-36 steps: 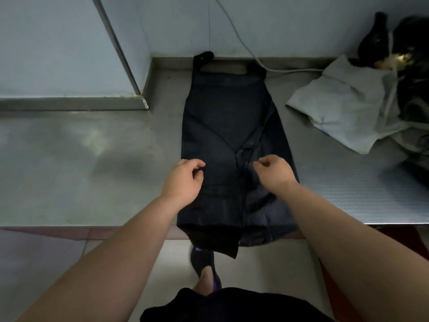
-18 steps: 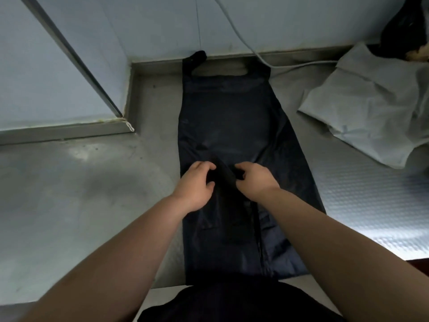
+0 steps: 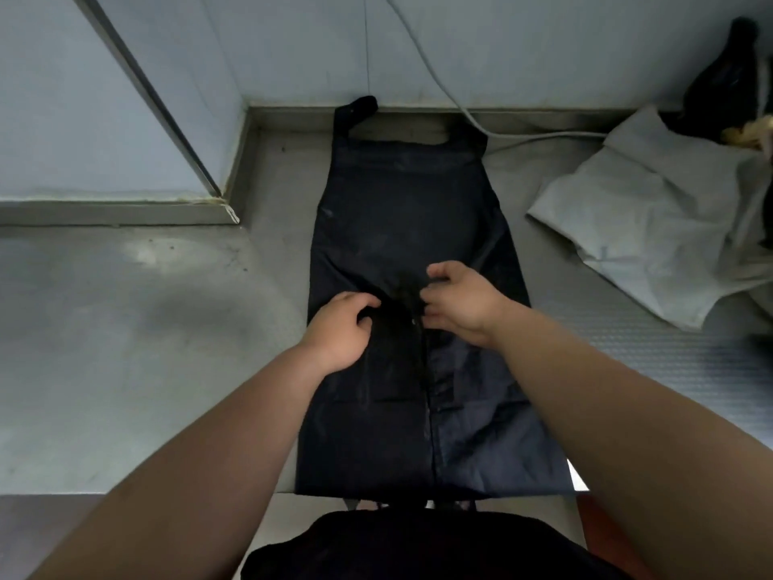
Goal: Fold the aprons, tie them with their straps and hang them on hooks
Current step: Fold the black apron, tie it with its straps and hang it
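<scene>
At the middle of the frame, the dark apron (image 3: 401,211) is pinched by the left hand (image 3: 341,332) and the right hand (image 3: 460,305), with fingers curled. It is laid flat along the grey surface (image 3: 125,328). A pale cloth (image 3: 640,228) is seen upper right.

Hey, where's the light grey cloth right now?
In the head view, the light grey cloth lies crumpled on the right side of the steel counter, apart from the dark apron, just in front of the white cable.
</scene>
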A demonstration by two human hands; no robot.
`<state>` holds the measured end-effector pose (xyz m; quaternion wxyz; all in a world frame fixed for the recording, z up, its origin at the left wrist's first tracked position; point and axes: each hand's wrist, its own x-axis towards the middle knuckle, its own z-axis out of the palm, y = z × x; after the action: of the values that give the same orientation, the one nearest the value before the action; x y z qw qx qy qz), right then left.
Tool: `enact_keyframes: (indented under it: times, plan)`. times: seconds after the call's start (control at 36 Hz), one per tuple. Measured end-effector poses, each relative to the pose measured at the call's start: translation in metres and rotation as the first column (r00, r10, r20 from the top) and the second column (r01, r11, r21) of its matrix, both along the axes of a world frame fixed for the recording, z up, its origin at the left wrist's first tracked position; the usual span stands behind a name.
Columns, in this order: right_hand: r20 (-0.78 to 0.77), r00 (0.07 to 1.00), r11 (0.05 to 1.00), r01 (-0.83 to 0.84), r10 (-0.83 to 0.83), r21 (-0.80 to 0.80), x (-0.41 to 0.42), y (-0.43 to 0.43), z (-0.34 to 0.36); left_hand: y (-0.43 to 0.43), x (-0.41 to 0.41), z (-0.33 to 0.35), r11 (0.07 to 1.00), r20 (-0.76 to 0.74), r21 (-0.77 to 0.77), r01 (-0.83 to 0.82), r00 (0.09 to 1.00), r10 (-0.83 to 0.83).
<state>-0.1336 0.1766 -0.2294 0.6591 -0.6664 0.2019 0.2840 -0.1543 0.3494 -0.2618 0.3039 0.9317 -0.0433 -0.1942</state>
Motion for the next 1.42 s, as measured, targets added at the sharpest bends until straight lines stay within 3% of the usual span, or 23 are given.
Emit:
enact_keyframes:
  times: [0.06, 0.17, 0.31, 0.39, 0.5, 0.58, 0.64, 0.69, 0.75, 0.83, 0.89, 0.94, 1.06, 1.19, 1.28, 1.36, 1.42]
  plan:
    - [-0.063, 0.998, 1.0, 0.019, -0.02, -0.014, -0.003, 0.002, -0.004, -0.003, -0.005, -0.002, 1.0, 0.005, -0.018, -0.01, 1.0, 0.01]
    - [-0.145, 0.959, 0.935, -0.273, 0.245, -0.226, -0.008, -0.007, -0.002, -0.006, -0.01, -0.003, 1.0, -0.022, -0.004, 0.006, 1.0, -0.006]
    - [-0.003, 0.97, 0.883, -0.224, 0.244, -0.412, -0.003, -0.034, 0.017, -0.015, -0.009, -0.001, 0.991, -0.102, 0.121, 0.056, 0.994, -0.043]
    - [0.197, 0.953, 0.744, -0.041, 0.23, -0.667, 0.004, -0.057, 0.03, -0.025, -0.01, 0.0, 0.978, -0.118, 0.201, 0.055, 0.992, -0.032]
    - [0.455, 0.888, 0.567, 0.407, -0.062, -0.716, 0.0, -0.095, 0.05, -0.044, -0.007, 0.006, 0.954, -0.1, 0.299, -0.007, 0.994, 0.039]
    - [0.439, 0.896, 0.405, 0.427, -0.067, -0.808, -0.008, -0.113, 0.052, -0.059, -0.006, 0.009, 0.963, -0.032, 0.265, -0.053, 0.997, 0.064]
    - [0.362, 0.932, 0.438, 0.32, 0.012, -0.84, -0.013, -0.115, 0.044, -0.069, -0.008, 0.009, 0.992, -0.055, 0.101, -0.074, 0.995, 0.079]
    - [0.324, 0.942, 0.566, 0.223, 0.084, -0.793, -0.018, -0.111, 0.033, -0.076, -0.012, 0.008, 0.997, -0.119, -0.004, -0.077, 0.99, 0.076]
    - [0.29, 0.949, 0.686, 0.13, 0.122, -0.716, -0.024, -0.102, 0.025, -0.079, -0.015, 0.005, 0.998, -0.133, -0.003, -0.07, 0.989, 0.069]
    - [0.241, 0.939, 0.755, -0.031, 0.247, -0.654, -0.031, -0.087, 0.011, -0.078, -0.015, -0.002, 0.994, -0.061, 0.049, -0.095, 0.993, 0.098]
    - [0.193, 0.925, 0.759, -0.135, 0.326, -0.637, -0.032, -0.078, 0.004, -0.074, -0.013, -0.004, 0.989, -0.041, 0.037, -0.146, 0.988, 0.147]
    - [0.12, 0.911, 0.747, -0.241, 0.394, -0.619, -0.029, -0.072, -0.002, -0.069, -0.008, -0.003, 0.966, -0.092, -0.093, -0.242, 0.968, 0.233]
    - [-0.011, 0.86, 0.701, -0.422, 0.51, -0.575, -0.023, -0.059, -0.011, -0.048, 0.007, 0.01, 0.823, -0.195, -0.317, -0.472, 0.882, 0.43]
    - [-0.078, 0.835, 0.628, -0.468, 0.546, -0.622, -0.012, -0.05, -0.012, -0.016, 0.027, 0.031, 0.688, -0.444, -0.43, -0.585, 0.8, 0.403]
    - [-0.133, 0.837, 0.585, -0.476, 0.531, -0.657, -0.005, -0.043, -0.016, 0.0, 0.034, 0.042, 0.701, -0.503, -0.413, -0.581, 0.787, 0.356]
    - [-0.168, 0.857, 0.571, -0.459, 0.487, -0.681, 0.001, -0.039, -0.023, 0.017, 0.042, 0.043, 0.737, -0.352, -0.368, -0.566, 0.819, 0.453]
    - [-0.179, 0.868, 0.548, -0.44, 0.464, -0.711, 0.005, -0.037, -0.025, 0.033, 0.047, 0.039, 0.827, 0.021, -0.133, -0.546, 0.833, 0.553]
